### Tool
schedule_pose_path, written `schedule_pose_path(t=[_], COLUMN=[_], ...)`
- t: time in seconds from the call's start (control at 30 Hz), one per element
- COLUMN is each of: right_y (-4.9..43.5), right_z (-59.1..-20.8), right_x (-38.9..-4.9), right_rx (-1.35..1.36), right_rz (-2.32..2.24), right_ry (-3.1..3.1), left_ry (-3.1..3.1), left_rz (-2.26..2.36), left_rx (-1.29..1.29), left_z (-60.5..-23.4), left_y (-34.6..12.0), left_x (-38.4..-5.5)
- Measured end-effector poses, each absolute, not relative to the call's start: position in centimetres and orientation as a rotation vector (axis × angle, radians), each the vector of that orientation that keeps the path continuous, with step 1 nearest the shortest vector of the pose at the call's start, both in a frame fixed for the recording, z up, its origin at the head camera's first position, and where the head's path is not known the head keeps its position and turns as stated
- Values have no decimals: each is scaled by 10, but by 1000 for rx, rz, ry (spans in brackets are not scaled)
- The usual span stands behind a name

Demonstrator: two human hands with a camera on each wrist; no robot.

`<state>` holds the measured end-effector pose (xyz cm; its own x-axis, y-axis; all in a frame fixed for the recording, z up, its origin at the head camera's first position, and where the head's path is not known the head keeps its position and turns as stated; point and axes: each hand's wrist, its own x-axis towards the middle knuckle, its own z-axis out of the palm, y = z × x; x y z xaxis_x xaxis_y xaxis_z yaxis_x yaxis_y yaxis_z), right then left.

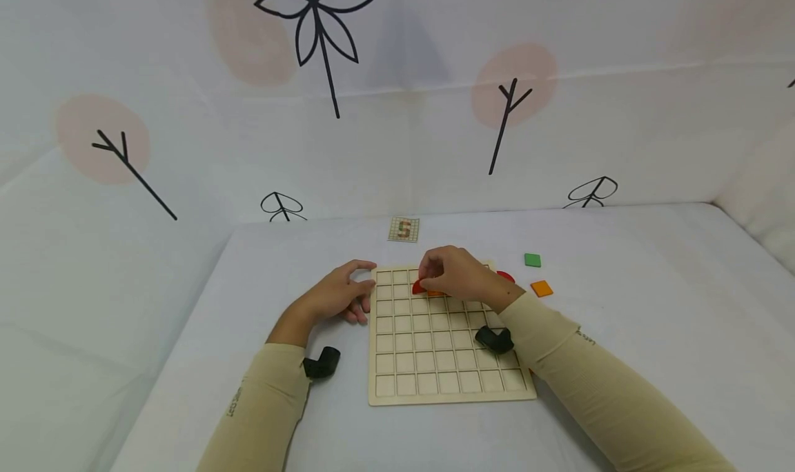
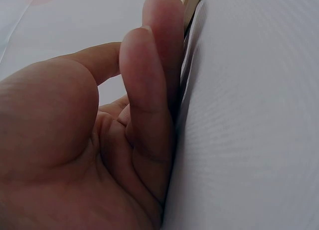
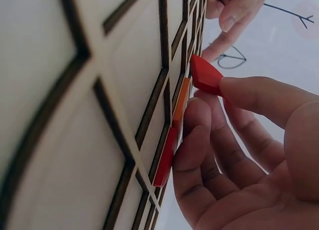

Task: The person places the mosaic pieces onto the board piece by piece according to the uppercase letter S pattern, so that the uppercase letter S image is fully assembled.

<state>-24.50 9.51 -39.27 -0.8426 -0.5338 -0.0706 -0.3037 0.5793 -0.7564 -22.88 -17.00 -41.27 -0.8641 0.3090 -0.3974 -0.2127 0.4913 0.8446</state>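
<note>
A pale wooden grid board (image 1: pixel 414 344) lies flat on the white cloth. Between thumb and fingertips, my right hand (image 1: pixel 456 273) pinches a red tile (image 3: pixel 205 75) with one curved edge, tilted over a cell near the board's top. Right beside it, an orange tile (image 3: pixel 181 105) and another red tile (image 3: pixel 165 160) sit in neighbouring cells; in the head view the hand covers most of them. My left hand (image 1: pixel 338 294) rests on the cloth at the board's upper left edge, index finger and thumb at the rim, fingers loosely bent around nothing.
Behind the board lies a small pattern card (image 1: pixel 404 229) with an S-shaped figure. To the right are a green square tile (image 1: pixel 532 259), an orange square tile (image 1: pixel 542 288) and a red rounded tile (image 1: pixel 506 277) partly behind the right wrist. A patterned cloth backdrop (image 1: pixel 404 141) stands behind.
</note>
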Motion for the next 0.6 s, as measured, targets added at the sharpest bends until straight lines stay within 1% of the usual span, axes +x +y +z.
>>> schedule_pose_path(t=[0.6], right_y=[97], right_z=[-395], right_x=[-245], right_rx=[-657], right_rz=[-1083], right_ry=[2548], left_ry=[2248], left_rz=[1354], left_rx=[81], left_z=[-416], left_y=[-171], left_x=[-230])
